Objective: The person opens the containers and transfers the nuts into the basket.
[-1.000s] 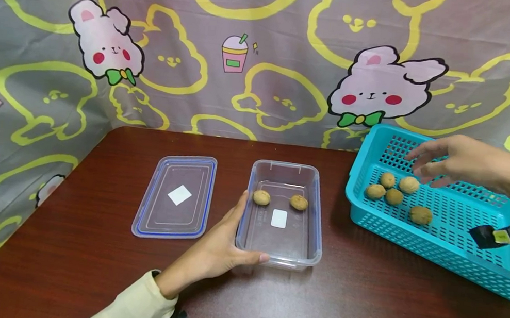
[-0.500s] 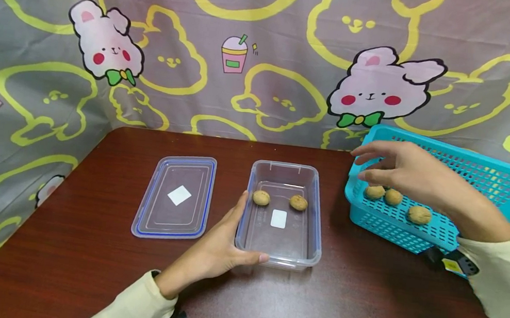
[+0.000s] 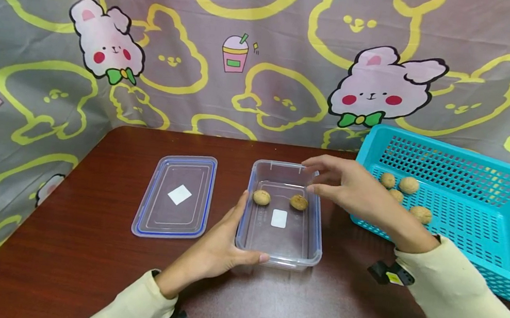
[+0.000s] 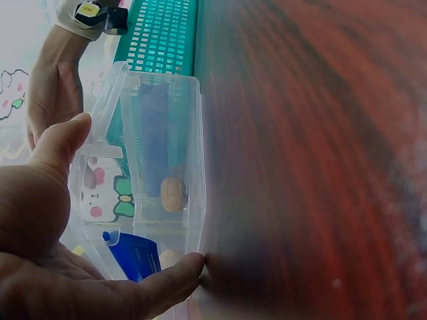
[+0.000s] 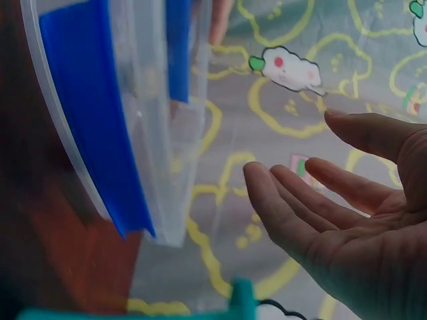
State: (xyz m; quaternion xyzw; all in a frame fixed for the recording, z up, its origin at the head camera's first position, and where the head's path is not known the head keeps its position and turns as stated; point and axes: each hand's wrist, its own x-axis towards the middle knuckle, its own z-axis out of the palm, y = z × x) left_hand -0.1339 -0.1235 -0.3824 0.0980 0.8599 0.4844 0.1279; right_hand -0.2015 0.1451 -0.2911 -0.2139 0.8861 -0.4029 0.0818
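Note:
A clear plastic food container (image 3: 283, 245) with blue strips along its sides stands mid-table; two walnuts lie in it, a pale one (image 3: 261, 197) on the left and a browner one (image 3: 298, 202) on the right. My left hand (image 3: 219, 248) holds its near left corner, thumb along the front rim and fingers against the left wall. Over the container's far right rim is my right hand (image 3: 350, 187), its fingers loosely bent. In the right wrist view the right hand (image 5: 347, 213) shows thumb and fingers apart with nothing between them.
The container's lid (image 3: 182, 172), edged in blue, lies flat on the left of the dark red table (image 3: 73, 243). A turquoise perforated basket (image 3: 468, 171) with several walnuts (image 3: 409, 185) stands on the right, partly behind the right arm. A patterned cloth (image 3: 286, 38) hangs behind.
My right hand has moved left from above the basket to the container's right rim. The left hand, container and its two walnuts have stayed put.

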